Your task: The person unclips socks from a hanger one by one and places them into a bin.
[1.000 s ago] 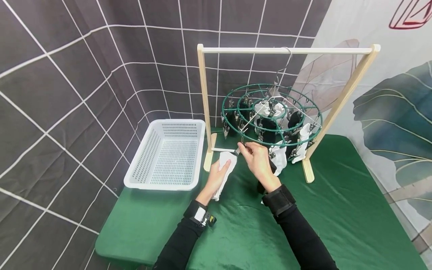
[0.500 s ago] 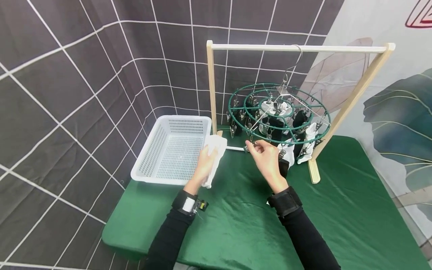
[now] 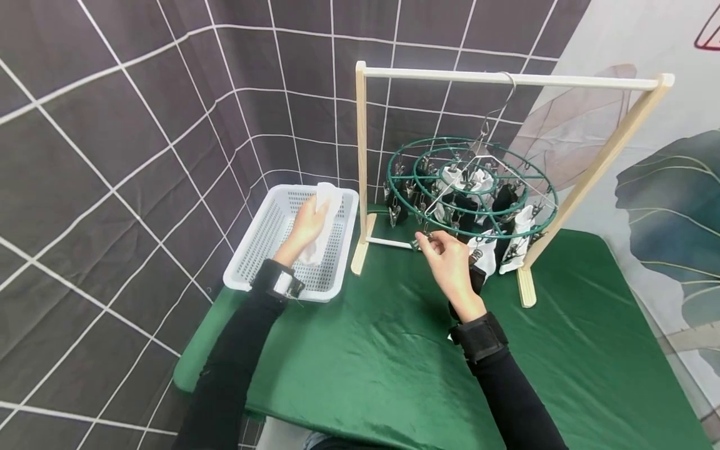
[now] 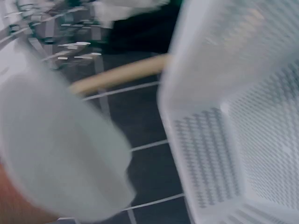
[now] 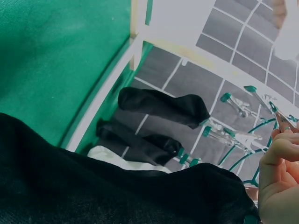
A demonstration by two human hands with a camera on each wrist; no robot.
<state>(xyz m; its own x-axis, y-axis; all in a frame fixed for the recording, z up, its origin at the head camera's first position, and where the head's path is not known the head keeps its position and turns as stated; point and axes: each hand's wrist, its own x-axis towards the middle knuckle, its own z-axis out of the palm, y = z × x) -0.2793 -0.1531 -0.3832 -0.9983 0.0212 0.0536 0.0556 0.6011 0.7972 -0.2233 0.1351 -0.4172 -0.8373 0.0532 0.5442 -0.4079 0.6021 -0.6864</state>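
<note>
My left hand [image 3: 306,222] grips a white sock [image 3: 329,215] over the white basket [image 3: 351,240]. Blurred in the left wrist view, the sock [image 4: 70,135] hangs beside the basket wall [image 4: 205,154]. At the front edge of a round green hanger [image 3: 489,237], my right hand [image 3: 447,262] pinches a metal clip [image 3: 420,241] between thumb and fingers. Black socks [image 5: 161,105] dangle from other clips in the right wrist view. A white sock [image 3: 524,237] is clipped on the hanger's right side, with more black and white ones toward its middle.
The hanger hooks over the top bar [image 3: 444,75] of a wooden stand [image 3: 362,144]. Both stand and basket are on a green-covered table [image 3: 365,356]. Behind them hangs a dark grid-patterned cloth [image 3: 315,112].
My left hand has carried the white sock leftward, away from the hanger and over the basket. My right hand has stayed at the clip. The head view has shifted slightly left.
</note>
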